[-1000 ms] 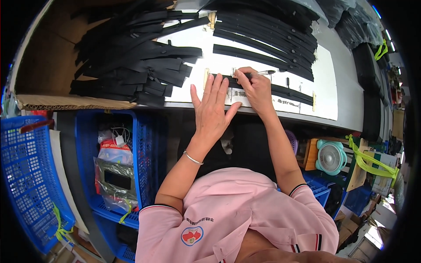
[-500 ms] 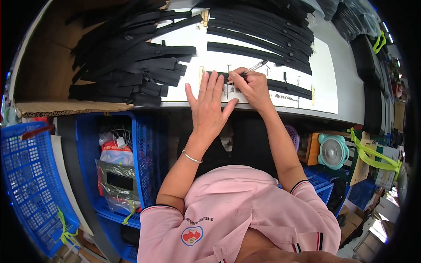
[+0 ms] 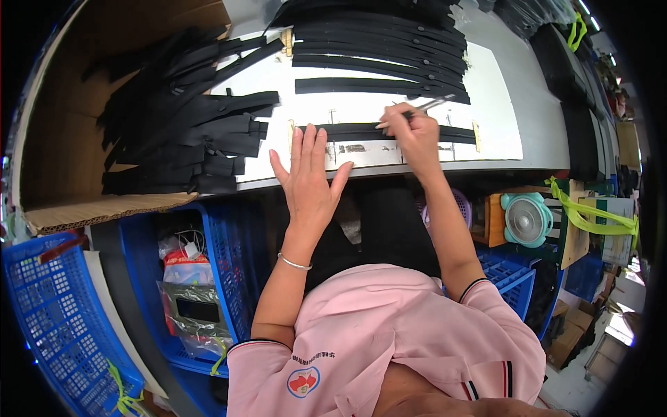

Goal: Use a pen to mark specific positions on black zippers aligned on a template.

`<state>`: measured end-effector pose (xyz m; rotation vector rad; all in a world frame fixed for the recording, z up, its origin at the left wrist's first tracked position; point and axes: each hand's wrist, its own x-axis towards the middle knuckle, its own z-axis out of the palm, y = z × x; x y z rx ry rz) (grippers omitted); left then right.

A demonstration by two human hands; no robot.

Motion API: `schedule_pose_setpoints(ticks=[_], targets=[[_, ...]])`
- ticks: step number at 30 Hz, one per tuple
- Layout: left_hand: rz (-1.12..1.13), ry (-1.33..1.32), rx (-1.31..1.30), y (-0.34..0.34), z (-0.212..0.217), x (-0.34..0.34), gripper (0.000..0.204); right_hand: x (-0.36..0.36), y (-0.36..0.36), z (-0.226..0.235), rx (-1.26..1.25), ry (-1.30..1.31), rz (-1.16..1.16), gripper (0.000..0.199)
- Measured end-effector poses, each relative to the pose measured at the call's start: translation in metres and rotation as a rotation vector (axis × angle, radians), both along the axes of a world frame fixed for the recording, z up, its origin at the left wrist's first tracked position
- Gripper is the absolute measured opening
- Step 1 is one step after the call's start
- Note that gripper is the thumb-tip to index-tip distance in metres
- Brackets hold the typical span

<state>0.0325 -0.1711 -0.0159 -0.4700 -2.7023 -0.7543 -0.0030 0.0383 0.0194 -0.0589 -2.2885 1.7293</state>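
Note:
A black zipper (image 3: 354, 132) lies flat across a white board (image 3: 497, 90), between two small yellowish end pieces (image 3: 477, 136). My left hand (image 3: 310, 174) is open, its fingers stretched and pressing on the zipper near its left end. My right hand (image 3: 417, 135) is closed around a slim pen (image 3: 438, 102), with the pen's tip at the zipper's middle. Dark lines and smudges (image 3: 354, 148) show on the board just below the zipper. Beyond it several more black zippers (image 3: 375, 59) lie side by side, with small sliders visible on them.
A cardboard box (image 3: 55, 90) lies at the left, black zippers (image 3: 187, 132) heaped from it onto the board. Blue plastic baskets (image 3: 52, 299) stand below the table's left side. A teal fan (image 3: 526, 219) stands at the right. Dark bundles (image 3: 566, 76) lie on the table's right end.
My right hand has moved right along the zipper with the pen, from near my left hand to the middle. My left hand still presses near the left end. The whole view has shifted slightly.

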Motion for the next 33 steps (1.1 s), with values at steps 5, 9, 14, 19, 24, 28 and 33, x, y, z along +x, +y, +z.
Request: schedule_pose_setpoints(ticks=[5,9,14,19,24,28,33], targets=[[-0.012,0.008,-0.004,0.001,-0.001,-0.001,0.070,0.003,0.038,-0.013,0.159,-0.024,-0.133,0.024],[-0.010,0.007,-0.004,0.000,-0.001,-0.001,0.070,0.002,0.037,-0.018,0.181,-0.002,-0.119,0.027],[-0.010,-0.007,0.010,0.003,0.002,0.001,0.069,-0.001,0.037,-0.025,0.236,0.083,-0.140,0.025],[-0.127,0.088,0.163,0.036,0.020,-0.005,0.057,-0.001,0.036,-0.022,0.307,0.094,-0.142,0.024],[-0.188,0.081,0.359,0.082,0.015,-0.026,0.024,-0.001,0.036,-0.023,0.306,0.087,-0.147,0.024],[-0.135,0.098,0.361,0.090,0.010,-0.034,0.009,0.003,0.035,-0.019,0.183,0.087,-0.141,0.025],[-0.121,0.079,0.354,0.094,0.012,-0.032,0.009,0.007,0.044,-0.024,0.130,0.064,-0.028,0.028]])
